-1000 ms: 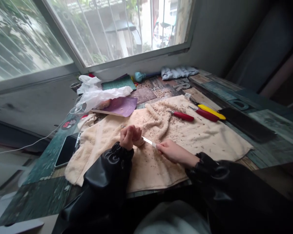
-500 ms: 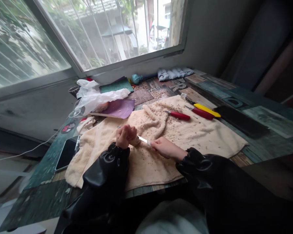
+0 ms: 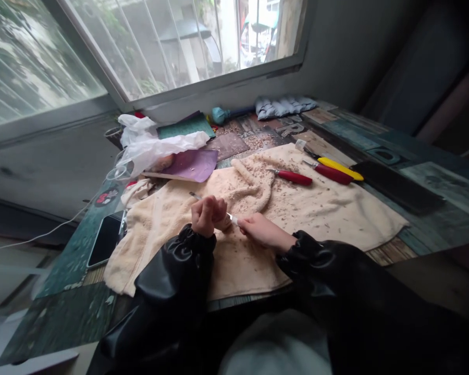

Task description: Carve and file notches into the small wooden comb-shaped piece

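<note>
My left hand point(image 3: 208, 214) is closed in a fist over a beige towel point(image 3: 336, 213) strewn with wood shavings; what it grips is hidden. My right hand point(image 3: 260, 232) sits just right of it, pinched on a thin pale metal tool point(image 3: 232, 219). The tool runs under my left fingers, and its tip pokes out on the far side of the fist. Both arms wear shiny black sleeves.
On the towel's far right lie a red-handled knife point(image 3: 295, 177), a second red one point(image 3: 334, 174) and a yellow one point(image 3: 340, 168), beside a long black case point(image 3: 398, 187). A phone point(image 3: 106, 239) lies left. A purple sheet point(image 3: 191, 164) and plastic bag point(image 3: 152, 148) sit below the window.
My right hand has moved left toward the fist, pushing the tool through so its tip now shows beyond my left hand. The view has shifted slightly.
</note>
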The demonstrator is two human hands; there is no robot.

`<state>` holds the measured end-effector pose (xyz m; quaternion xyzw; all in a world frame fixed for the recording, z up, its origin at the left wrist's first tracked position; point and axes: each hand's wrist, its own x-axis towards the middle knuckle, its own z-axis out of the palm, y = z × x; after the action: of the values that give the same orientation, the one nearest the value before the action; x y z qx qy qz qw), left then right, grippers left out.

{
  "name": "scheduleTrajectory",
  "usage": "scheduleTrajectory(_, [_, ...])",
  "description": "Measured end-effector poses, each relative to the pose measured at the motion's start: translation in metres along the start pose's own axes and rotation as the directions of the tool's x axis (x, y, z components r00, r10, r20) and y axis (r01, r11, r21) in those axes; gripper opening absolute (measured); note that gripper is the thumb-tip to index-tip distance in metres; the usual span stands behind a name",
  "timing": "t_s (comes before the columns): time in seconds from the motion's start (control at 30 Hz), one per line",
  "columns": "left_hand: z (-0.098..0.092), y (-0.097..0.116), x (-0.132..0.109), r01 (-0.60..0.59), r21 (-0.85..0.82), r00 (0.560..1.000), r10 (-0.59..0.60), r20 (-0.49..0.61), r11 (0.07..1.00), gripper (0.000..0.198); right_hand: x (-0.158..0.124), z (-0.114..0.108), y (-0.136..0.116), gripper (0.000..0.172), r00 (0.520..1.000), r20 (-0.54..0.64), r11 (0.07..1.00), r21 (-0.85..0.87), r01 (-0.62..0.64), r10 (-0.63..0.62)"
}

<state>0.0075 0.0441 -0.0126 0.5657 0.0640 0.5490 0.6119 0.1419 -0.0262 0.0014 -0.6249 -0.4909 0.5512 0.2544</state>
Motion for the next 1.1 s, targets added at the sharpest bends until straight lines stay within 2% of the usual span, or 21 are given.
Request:
scheduleTrajectory(0.13, [0.002,0.002,0.001,0.018,0.01,0.999,-0.019,0.037,1.0,0.045,-0.006,-0.002,0.0,0.029,0.998,0.019,0.998,0.015,-0.058,0.058])
scheduleTrajectory(0.33, [0.004,0.003,0.0,-0.002,-0.012,1.0,0.002,-0.014,1.0,0.046,-0.001,0.003,-0.005,0.03,1.0,0.002,1.0,0.021,-0.01,0.01])
scheduleTrajectory(0.53, [0.01,0.002,-0.003,0.001,-0.048,1.0,0.0,0.02,0.999,0.045,-0.014,-0.002,0.007,0.03,1.0,-0.01,1.0,-0.01,-0.013,0.013])
scheduleTrajectory(0.7, [0.011,0.001,-0.005,-0.014,-0.054,1.0,0.014,0.005,0.998,0.046,-0.025,-0.009,0.017,0.032,1.0,-0.008,0.998,-0.065,0.015,-0.016])
scheduleTrajectory(0.9, [0.016,0.002,-0.008,0.096,-0.028,0.994,-0.094,0.054,0.995,0.045,-0.007,-0.007,0.005,0.032,0.999,0.036,0.998,-0.066,-0.02,0.022])
scheduleTrajectory(1.03, [0.019,0.004,-0.009,0.09,0.003,0.996,-0.09,0.008,0.996,0.047,-0.008,-0.007,0.006,0.032,0.997,0.025,0.995,-0.066,0.078,-0.077])
scheduleTrajectory(1.1, [0.02,0.004,-0.01,0.069,0.007,0.998,-0.069,0.002,0.998,0.048,-0.016,-0.01,0.014,0.032,0.997,0.029,0.994,-0.077,0.076,-0.074])
